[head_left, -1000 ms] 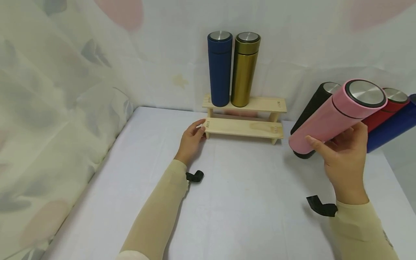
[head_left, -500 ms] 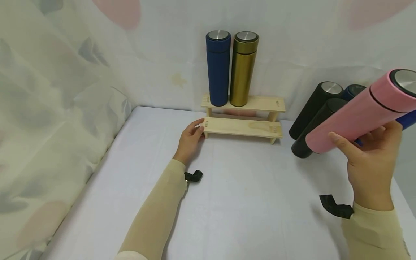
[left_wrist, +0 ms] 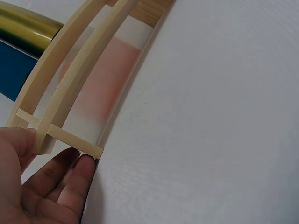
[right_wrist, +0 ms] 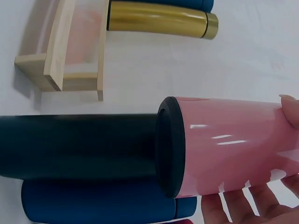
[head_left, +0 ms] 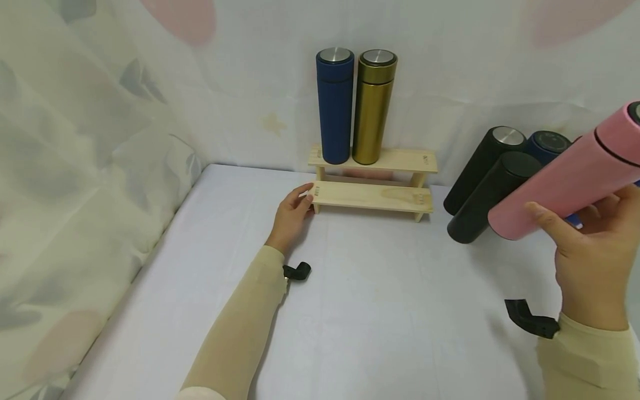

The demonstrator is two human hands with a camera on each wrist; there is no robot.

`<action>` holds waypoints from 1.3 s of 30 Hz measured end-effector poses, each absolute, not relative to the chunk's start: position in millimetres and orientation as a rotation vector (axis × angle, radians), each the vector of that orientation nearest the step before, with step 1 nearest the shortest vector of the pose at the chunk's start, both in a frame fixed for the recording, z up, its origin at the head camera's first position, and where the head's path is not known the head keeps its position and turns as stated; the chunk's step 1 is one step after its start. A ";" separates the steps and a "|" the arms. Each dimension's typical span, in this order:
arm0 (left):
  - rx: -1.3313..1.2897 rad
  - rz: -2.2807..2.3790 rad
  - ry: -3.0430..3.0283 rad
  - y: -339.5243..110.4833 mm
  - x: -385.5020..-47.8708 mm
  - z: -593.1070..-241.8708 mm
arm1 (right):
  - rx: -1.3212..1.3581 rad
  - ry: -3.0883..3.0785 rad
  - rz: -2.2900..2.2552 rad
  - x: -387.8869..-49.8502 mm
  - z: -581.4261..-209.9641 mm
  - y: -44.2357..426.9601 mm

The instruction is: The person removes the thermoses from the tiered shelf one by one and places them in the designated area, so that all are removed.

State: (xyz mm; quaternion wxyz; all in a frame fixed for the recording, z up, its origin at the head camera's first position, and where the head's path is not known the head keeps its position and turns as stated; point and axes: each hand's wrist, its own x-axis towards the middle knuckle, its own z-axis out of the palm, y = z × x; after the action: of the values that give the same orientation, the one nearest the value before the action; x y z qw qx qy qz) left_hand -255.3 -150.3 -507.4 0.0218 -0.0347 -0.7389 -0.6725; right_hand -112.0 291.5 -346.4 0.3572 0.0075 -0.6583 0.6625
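Note:
In the head view my left hand (head_left: 292, 214) holds the left end of a two-step wooden shelf (head_left: 372, 197), thumb at the lower board's end. The left wrist view shows its fingers (left_wrist: 79, 179) by the shelf's leg. At the far right, my right hand (head_left: 595, 255) grips a pink thermos flask (head_left: 570, 178), tilted and raised above the table. Its top end runs out of the head view. A dark blue flask (head_left: 335, 111) and a gold flask (head_left: 374, 116) stand upright side by side on the upper step.
Two black flasks (head_left: 490, 203) stand right of the shelf, with a navy flask (head_left: 549, 143) behind them. More flasks there are mostly hidden by the pink one. White cloth covers the table (head_left: 380, 311); a patterned curtain (head_left: 75, 194) hangs at left.
My right hand has moved rightward with the pink flask, uncovering the black flasks and the navy one behind. My left hand stays at the shelf's end.

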 end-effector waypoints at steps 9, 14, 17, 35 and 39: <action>-0.081 -2.101 -2.284 -148.5 -254.3 -506.1 | -0.262 -1.988 1.401 -110.6 -343.5 294.2; -0.060 -2.113 -2.293 -148.1 -255.2 -505.1 | -0.329 -2.027 1.387 -114.0 -352.6 304.0; -0.073 -2.097 -2.292 -148.9 -255.0 -506.0 | -0.342 -2.038 1.386 -116.5 -357.4 309.1; -0.087 -2.074 -2.298 -149.8 -255.8 -507.8 | -0.540 -2.082 1.361 -126.6 -368.8 315.8; -0.091 -2.073 -2.302 -149.4 -255.1 -506.9 | -0.533 -2.056 1.371 -133.7 -378.3 320.0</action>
State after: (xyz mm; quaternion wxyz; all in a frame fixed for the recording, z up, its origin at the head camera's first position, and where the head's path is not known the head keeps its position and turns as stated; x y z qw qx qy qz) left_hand -255.1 -149.4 -506.9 0.0213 -0.0293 -0.7427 -0.6686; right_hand -133.7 320.0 -378.3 0.3023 -0.2008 -0.7753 0.5170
